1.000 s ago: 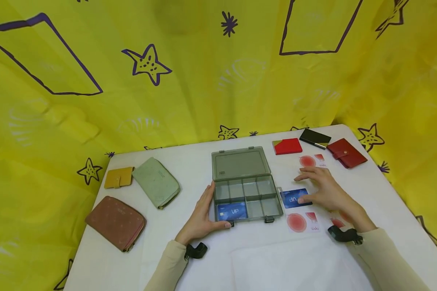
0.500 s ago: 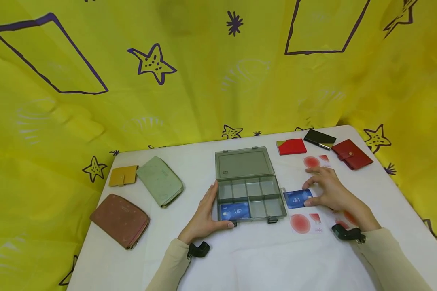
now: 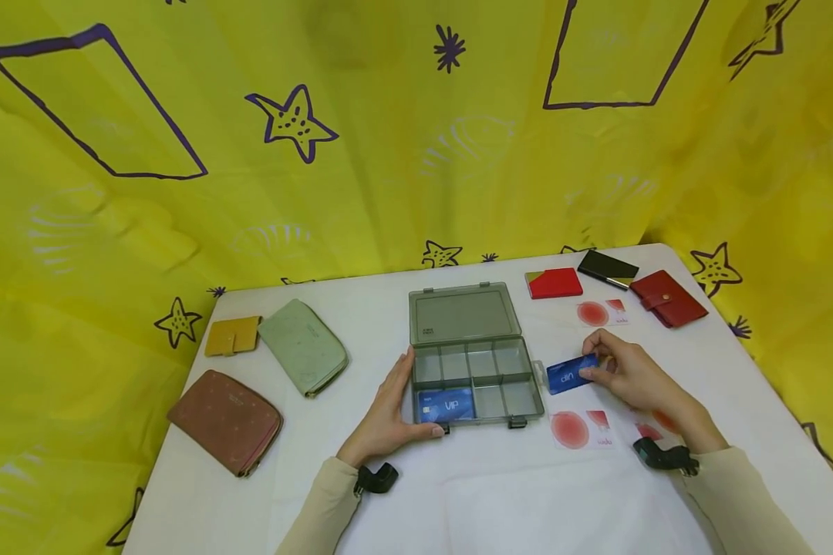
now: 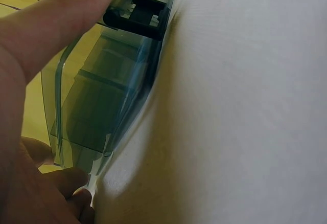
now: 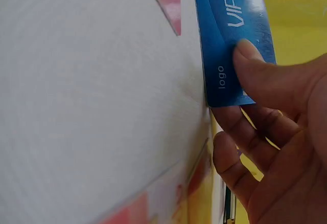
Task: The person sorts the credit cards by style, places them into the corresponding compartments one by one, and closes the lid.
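**Currently: card held just right of the open box**

Right hand (image 3: 635,378) pinches the blue VIP card (image 3: 571,373) by its right end, thumb on top, fingers beneath; the card appears raised off the table (image 3: 416,493). Its long axis runs left-right, free end pointing at the compartment box (image 3: 475,379), just beside it. Left hand (image 3: 387,408), fingers straight, braces the box's left wall, thumb at its front. A second blue card (image 3: 446,404) lies in the front-left compartment.

The right hand (image 3: 632,378), flat over the blue VIP card (image 3: 571,373) a second ago, now pinches its near end between thumb and fingers, tilting the far end off the table (image 3: 403,493).
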`<state>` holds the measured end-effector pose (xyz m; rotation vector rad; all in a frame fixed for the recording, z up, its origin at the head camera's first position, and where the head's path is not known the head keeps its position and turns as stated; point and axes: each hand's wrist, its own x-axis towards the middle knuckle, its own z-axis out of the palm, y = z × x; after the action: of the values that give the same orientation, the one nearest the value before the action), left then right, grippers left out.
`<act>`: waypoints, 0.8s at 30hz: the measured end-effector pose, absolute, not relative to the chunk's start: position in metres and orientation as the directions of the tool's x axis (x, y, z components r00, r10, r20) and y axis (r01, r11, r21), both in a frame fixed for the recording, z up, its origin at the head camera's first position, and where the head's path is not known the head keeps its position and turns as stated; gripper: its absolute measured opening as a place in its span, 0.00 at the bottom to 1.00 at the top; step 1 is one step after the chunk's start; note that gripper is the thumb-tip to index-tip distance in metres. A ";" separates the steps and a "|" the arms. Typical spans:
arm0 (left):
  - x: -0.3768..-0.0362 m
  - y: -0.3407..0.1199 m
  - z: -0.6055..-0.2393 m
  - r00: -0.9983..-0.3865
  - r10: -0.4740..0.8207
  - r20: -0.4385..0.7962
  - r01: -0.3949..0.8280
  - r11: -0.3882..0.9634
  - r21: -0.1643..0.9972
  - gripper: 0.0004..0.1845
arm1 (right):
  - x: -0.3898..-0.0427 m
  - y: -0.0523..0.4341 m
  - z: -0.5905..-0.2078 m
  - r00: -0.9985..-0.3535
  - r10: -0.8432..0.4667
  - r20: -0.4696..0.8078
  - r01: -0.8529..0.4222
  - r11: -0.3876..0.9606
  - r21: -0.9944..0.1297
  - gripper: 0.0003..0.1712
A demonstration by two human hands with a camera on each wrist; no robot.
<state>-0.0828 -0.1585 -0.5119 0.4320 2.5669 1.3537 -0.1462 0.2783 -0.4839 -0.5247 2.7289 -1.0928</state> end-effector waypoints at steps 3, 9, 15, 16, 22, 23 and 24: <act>-0.083 -0.158 -0.511 -0.934 0.353 -0.047 0.162 0.539 0.827 0.72 | -0.145 0.278 -0.483 -0.933 -0.358 0.035 -0.281 0.664 -0.693 0.17; -0.082 -0.158 -0.511 -0.936 0.349 -0.050 0.158 0.543 0.825 0.71 | -0.145 0.274 -0.476 -0.954 -0.284 0.100 -0.260 0.609 -0.750 0.16; -0.081 -0.158 -0.511 -0.936 0.347 -0.051 0.157 0.545 0.824 0.71 | -0.141 0.258 -0.468 -0.967 -0.231 0.104 -0.193 0.403 -0.895 0.26; -0.081 -0.158 -0.511 -0.937 0.347 -0.050 0.157 0.543 0.825 0.71 | -0.140 0.254 -0.466 -0.967 -0.242 0.082 -0.167 0.354 -0.920 0.28; -0.081 -0.158 -0.510 -0.939 0.339 -0.058 0.145 0.543 0.827 0.71 | -0.131 0.224 -0.458 -0.923 -0.382 0.038 -0.112 0.174 -0.978 0.38; -0.081 -0.158 -0.510 -0.940 0.337 -0.058 0.144 0.542 0.828 0.71 | -0.129 0.218 -0.459 -0.915 -0.402 0.043 -0.117 0.161 -0.980 0.39; -0.082 -0.158 -0.510 -0.940 0.336 -0.057 0.144 0.541 0.829 0.71 | -0.127 0.212 -0.460 -0.909 -0.415 0.044 -0.121 0.160 -0.980 0.40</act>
<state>-0.0816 -0.1577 -0.5105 0.4057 2.5687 1.3526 -0.1273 0.2115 -0.4596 -0.5205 2.2010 -1.8228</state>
